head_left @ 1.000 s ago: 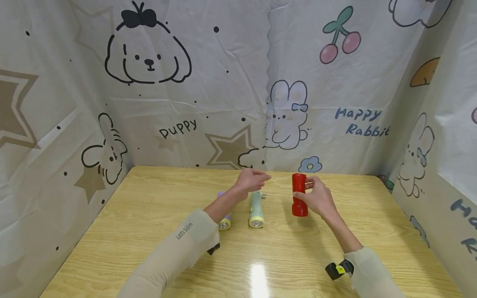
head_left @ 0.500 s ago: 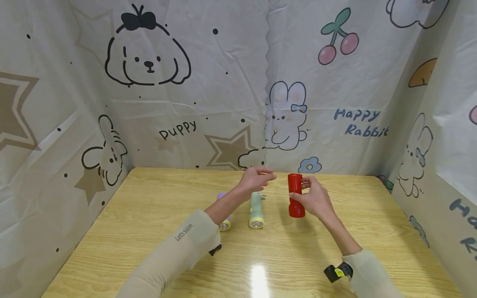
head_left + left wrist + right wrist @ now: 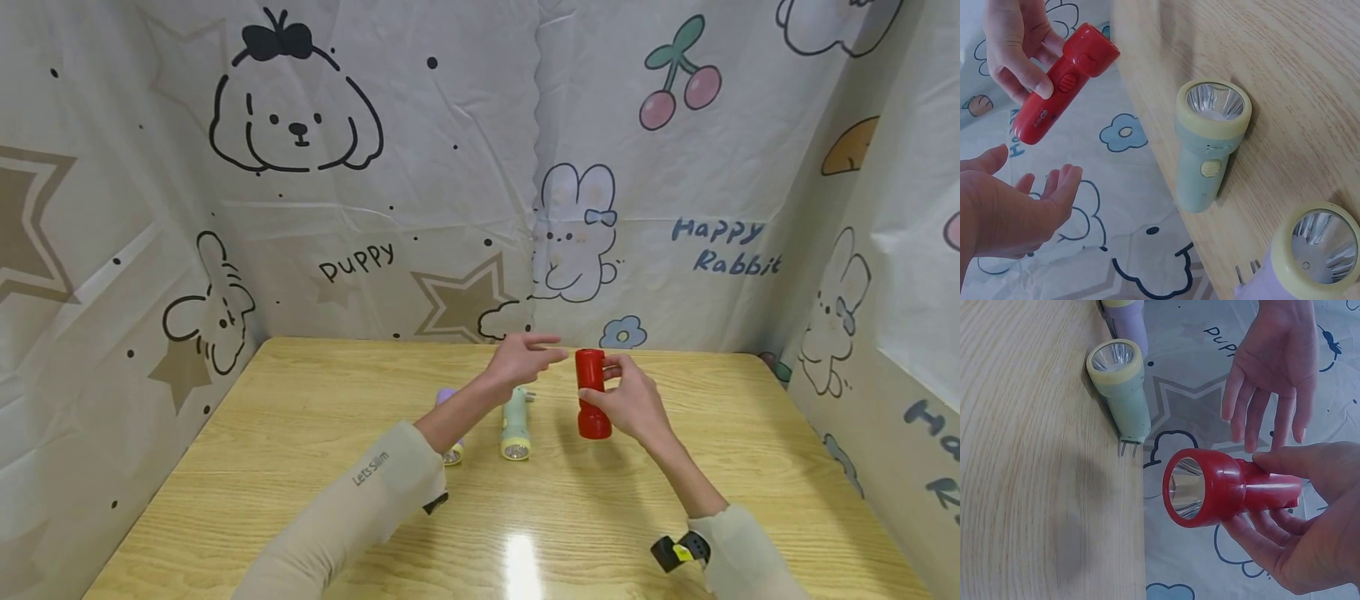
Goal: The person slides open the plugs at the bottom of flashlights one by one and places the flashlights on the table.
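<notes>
My right hand [image 3: 636, 402] grips a red flashlight [image 3: 591, 421] by its body, thumb on one side and fingers on the other. It is held above the table, lens end toward me and lower in the head view. My left hand [image 3: 521, 360] is open beside it, fingers extended toward its tail end. The left wrist view shows a gap between those fingertips [image 3: 1072, 178] and the red flashlight. Below the left hand lies a green flashlight [image 3: 515, 425] with a pale yellow head and metal plug prongs. Farther left, my left forearm partly covers a purple flashlight [image 3: 447, 396].
All this takes place over a light wooden table [image 3: 315, 400]. A cloth backdrop [image 3: 450, 125] with cartoon prints stands along its back and both sides. Black wrist devices, such as the right one [image 3: 678, 550], sit under the sleeves.
My right hand has brought the red flashlight slightly left. My left hand has moved a little to the right, closer to it, with fingers spreading. The green and purple flashlights stay put.
</notes>
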`<state>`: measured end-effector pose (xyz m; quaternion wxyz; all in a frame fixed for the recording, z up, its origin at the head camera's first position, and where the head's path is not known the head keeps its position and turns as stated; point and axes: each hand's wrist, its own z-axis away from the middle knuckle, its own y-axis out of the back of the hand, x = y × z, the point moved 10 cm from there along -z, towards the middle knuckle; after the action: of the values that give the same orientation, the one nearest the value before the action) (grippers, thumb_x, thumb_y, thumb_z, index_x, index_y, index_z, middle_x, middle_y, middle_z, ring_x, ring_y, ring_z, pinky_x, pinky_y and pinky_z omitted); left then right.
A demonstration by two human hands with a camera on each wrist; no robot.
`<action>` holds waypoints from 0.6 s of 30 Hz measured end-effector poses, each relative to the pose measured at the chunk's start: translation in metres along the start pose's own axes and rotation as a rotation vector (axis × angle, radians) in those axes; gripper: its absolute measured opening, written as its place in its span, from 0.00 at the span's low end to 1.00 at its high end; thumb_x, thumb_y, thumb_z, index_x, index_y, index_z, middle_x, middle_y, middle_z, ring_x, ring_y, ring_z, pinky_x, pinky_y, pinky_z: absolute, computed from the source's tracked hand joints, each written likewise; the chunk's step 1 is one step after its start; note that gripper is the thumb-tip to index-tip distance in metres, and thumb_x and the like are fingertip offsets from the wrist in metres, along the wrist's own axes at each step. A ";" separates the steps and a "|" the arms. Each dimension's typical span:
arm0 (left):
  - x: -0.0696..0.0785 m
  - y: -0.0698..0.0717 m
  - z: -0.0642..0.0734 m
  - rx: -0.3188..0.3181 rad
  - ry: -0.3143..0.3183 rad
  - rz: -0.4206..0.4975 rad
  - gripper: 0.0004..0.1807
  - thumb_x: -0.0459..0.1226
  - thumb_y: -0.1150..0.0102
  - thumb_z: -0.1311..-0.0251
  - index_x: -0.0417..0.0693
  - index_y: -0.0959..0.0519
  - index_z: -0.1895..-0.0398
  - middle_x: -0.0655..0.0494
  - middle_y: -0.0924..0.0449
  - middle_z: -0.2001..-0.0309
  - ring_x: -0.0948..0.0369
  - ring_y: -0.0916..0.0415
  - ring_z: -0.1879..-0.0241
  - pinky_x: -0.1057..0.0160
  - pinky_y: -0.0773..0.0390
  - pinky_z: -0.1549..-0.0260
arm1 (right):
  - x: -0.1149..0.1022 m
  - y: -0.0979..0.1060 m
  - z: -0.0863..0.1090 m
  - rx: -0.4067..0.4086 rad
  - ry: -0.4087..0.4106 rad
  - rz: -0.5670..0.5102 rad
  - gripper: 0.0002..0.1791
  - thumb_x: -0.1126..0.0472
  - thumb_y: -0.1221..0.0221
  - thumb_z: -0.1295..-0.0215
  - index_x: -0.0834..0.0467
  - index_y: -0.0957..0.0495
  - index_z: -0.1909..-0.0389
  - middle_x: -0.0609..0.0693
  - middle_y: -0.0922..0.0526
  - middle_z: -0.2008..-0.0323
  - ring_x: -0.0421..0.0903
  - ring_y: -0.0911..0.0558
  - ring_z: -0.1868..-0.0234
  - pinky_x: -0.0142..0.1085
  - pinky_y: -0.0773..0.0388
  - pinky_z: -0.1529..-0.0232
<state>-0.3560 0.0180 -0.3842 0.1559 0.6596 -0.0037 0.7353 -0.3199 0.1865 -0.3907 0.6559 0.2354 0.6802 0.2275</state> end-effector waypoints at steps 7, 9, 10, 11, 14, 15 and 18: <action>0.006 -0.003 0.003 0.001 -0.015 0.002 0.21 0.42 0.34 0.35 0.47 0.19 0.41 0.48 0.17 0.46 0.48 0.22 0.45 0.49 0.22 0.45 | -0.006 0.000 0.003 0.011 0.034 0.014 0.33 0.61 0.33 0.37 0.67 0.36 0.36 0.66 0.25 0.46 0.62 0.19 0.53 0.56 0.18 0.52; 0.008 -0.004 0.004 -0.001 -0.017 0.008 0.21 0.41 0.34 0.35 0.46 0.19 0.41 0.48 0.17 0.46 0.48 0.22 0.45 0.49 0.22 0.45 | -0.007 0.000 0.004 0.019 0.045 0.016 0.33 0.61 0.33 0.37 0.67 0.36 0.37 0.66 0.24 0.46 0.61 0.18 0.53 0.55 0.18 0.53; 0.008 -0.004 0.004 -0.004 -0.018 0.006 0.21 0.42 0.34 0.35 0.45 0.19 0.40 0.48 0.18 0.46 0.47 0.22 0.45 0.49 0.22 0.45 | -0.008 0.001 0.004 0.023 0.049 0.016 0.33 0.61 0.33 0.37 0.67 0.36 0.37 0.65 0.24 0.47 0.61 0.18 0.53 0.55 0.18 0.53; 0.009 -0.004 0.005 -0.007 -0.020 0.004 0.22 0.42 0.34 0.35 0.45 0.20 0.40 0.48 0.18 0.46 0.47 0.22 0.45 0.49 0.22 0.45 | -0.008 0.001 0.005 0.027 0.053 0.014 0.32 0.61 0.33 0.37 0.67 0.36 0.37 0.65 0.24 0.47 0.61 0.18 0.53 0.55 0.18 0.53; 0.010 -0.005 0.005 -0.014 -0.024 0.000 0.21 0.42 0.34 0.35 0.45 0.19 0.40 0.49 0.18 0.45 0.47 0.23 0.44 0.48 0.23 0.44 | -0.010 0.002 0.006 0.039 0.063 0.010 0.32 0.62 0.33 0.37 0.66 0.37 0.37 0.65 0.24 0.48 0.60 0.18 0.54 0.54 0.17 0.55; 0.010 -0.006 0.005 -0.015 -0.025 -0.002 0.21 0.42 0.34 0.35 0.46 0.19 0.40 0.49 0.18 0.45 0.47 0.22 0.45 0.48 0.23 0.44 | -0.010 0.002 0.007 0.043 0.065 0.009 0.32 0.62 0.33 0.37 0.66 0.37 0.37 0.64 0.24 0.48 0.60 0.18 0.54 0.54 0.17 0.55; 0.011 -0.006 0.004 -0.016 -0.027 -0.007 0.20 0.43 0.35 0.35 0.47 0.18 0.42 0.49 0.18 0.45 0.47 0.22 0.45 0.48 0.23 0.44 | -0.012 0.003 0.009 0.055 0.075 0.007 0.32 0.63 0.33 0.37 0.66 0.37 0.37 0.64 0.24 0.48 0.61 0.19 0.53 0.55 0.17 0.55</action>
<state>-0.3516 0.0250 -0.3746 0.1637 0.6683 -0.0093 0.7256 -0.3107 0.1816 -0.3795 0.6224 0.2468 0.7095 0.2199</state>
